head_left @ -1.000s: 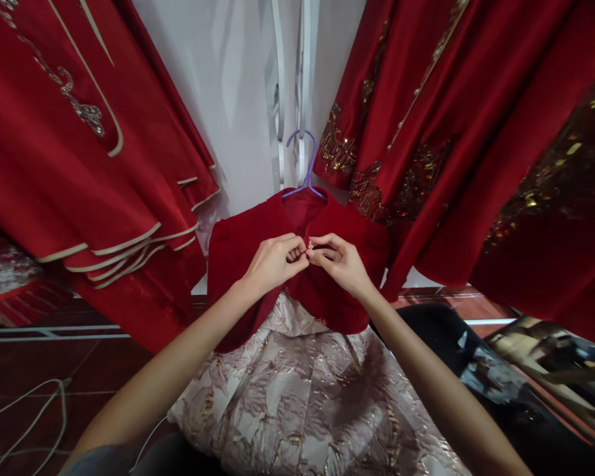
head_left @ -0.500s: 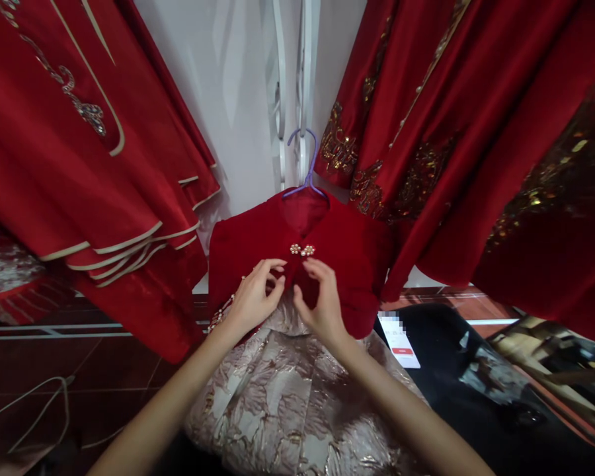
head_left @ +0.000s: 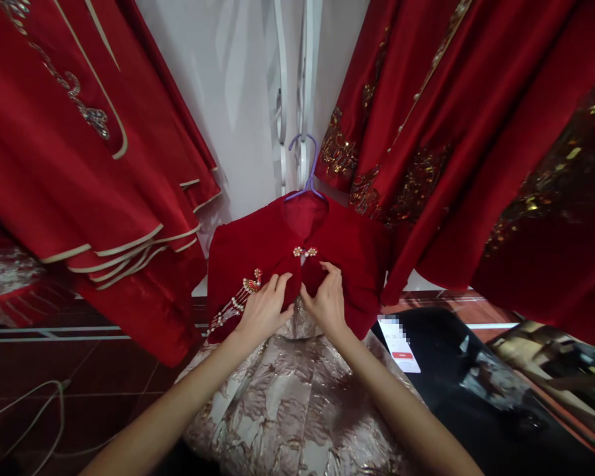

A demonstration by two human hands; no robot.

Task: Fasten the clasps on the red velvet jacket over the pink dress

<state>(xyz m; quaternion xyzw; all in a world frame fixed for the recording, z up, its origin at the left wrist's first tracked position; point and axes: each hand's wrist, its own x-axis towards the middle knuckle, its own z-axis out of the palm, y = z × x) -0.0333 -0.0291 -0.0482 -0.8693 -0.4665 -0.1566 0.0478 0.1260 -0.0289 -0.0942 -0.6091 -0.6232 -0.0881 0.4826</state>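
Observation:
A short red jacket [head_left: 248, 238] hangs on a purple hanger [head_left: 311, 173], over a shiny champagne-coloured patterned dress [head_left: 297, 403]. Its jewelled clasp [head_left: 305, 252] joins the two front edges at the neck, and a narrow gap shows below it. My left hand [head_left: 268, 305] holds the left front edge, fingers on top of the cloth and thumb at the edge. On the opposite edge, my right hand [head_left: 330, 301] grips the cloth between thumb and fingers. Left of my left hand lies a beaded brooch with hanging strands [head_left: 235, 304].
Red garments with pale piping [head_left: 129, 198] hang at left, and red ones with gold sequins [head_left: 426, 172] at right. A lit phone [head_left: 399, 344] lies on a black surface [head_left: 441, 370] at right. A white cable [head_left: 62, 410] runs over the tiled floor at left.
Both hands have moved down and slightly apart from the clasp onto the jacket's front edges. The clasp now sits level and in full view, and more of the brooch shows.

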